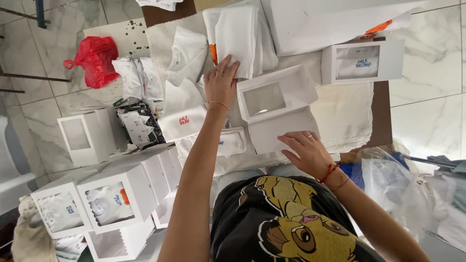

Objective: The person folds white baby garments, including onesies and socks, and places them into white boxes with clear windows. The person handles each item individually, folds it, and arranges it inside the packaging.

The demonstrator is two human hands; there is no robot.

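Nearest, at lower left, a cluster of white window boxes point(114, 199), square, with folded white garments showing blue and orange print behind the clear panes; one more empty window box point(85, 136) standing just beyond them. Right hand point(308, 153) lying flat, fingers spread and not clenched, pressing on the front flap of the open white box point(276, 109) at the middle of the table, red cord around the wrist. Box lid up, rectangular clear window facing the camera, inside empty. Left hand point(221, 82) stretched farther out, just left of that box, fingertips resting on the lower edge of a folded white cloth point(238, 41); grip not closed around it. Beside the left forearm, folded white garments point(184, 119) with small red print. Farther right, a closed window box point(361, 62) with blue lettering behind the pane. Far left, on the tiled floor, a red plastic bag point(94, 59).
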